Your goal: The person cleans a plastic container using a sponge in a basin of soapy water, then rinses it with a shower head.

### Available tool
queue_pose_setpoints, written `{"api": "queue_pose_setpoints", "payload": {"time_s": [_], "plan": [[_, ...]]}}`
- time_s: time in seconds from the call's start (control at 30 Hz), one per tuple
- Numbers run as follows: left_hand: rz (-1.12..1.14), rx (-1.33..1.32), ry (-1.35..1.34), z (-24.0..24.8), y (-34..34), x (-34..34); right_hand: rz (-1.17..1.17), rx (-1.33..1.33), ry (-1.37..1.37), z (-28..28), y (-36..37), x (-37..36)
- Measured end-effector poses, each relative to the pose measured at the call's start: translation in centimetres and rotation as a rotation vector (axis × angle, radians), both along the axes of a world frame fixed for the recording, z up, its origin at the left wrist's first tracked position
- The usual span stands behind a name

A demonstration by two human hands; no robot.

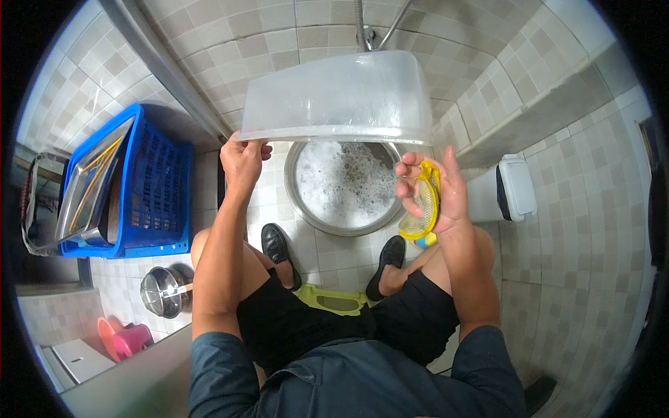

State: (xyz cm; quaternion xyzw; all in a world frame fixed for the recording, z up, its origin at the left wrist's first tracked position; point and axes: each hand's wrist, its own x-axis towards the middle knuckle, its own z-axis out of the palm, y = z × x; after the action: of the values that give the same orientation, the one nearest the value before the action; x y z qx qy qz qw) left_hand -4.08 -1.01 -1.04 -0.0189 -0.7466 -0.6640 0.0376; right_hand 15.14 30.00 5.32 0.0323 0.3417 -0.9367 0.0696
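My left hand [242,159] grips the lower left rim of a large translucent plastic tub [341,97], holding it up on its side above a round metal basin [304,209] full of soapy foam. My right hand [435,191] is closed around a yellow mesh scrubbing pad [422,207], just right of the basin and below the tub's right corner. I sit low with knees apart; black slippers [279,251] rest on the tiled floor in front of the basin.
A blue plastic crate [150,195] holding metal trays stands at the left. A lidded steel pot [162,291] and pink plastic items [125,340] sit at lower left. A white container [514,188] is at the right. A yellow-green low stool [334,301] is under me.
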Motion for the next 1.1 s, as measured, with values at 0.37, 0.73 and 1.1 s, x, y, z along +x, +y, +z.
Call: {"api": "queue_pose_setpoints", "payload": {"time_s": [0.37, 0.73, 1.1], "plan": [[-0.128, -0.050, -0.089, -0.6, 0.2, 0.8, -0.171, -0.241, -0.006, 0.7, -1.4, -1.3], [-0.294, -0.043, -0.039, -3.4, 0.8, 0.4, -0.363, -0.332, 0.005, 1.7, -0.9, -3.0], [-0.629, -0.223, -0.103, -3.8, 4.3, 2.7, -0.658, -0.175, 0.137, 7.3, 2.3, 2.4]]}}
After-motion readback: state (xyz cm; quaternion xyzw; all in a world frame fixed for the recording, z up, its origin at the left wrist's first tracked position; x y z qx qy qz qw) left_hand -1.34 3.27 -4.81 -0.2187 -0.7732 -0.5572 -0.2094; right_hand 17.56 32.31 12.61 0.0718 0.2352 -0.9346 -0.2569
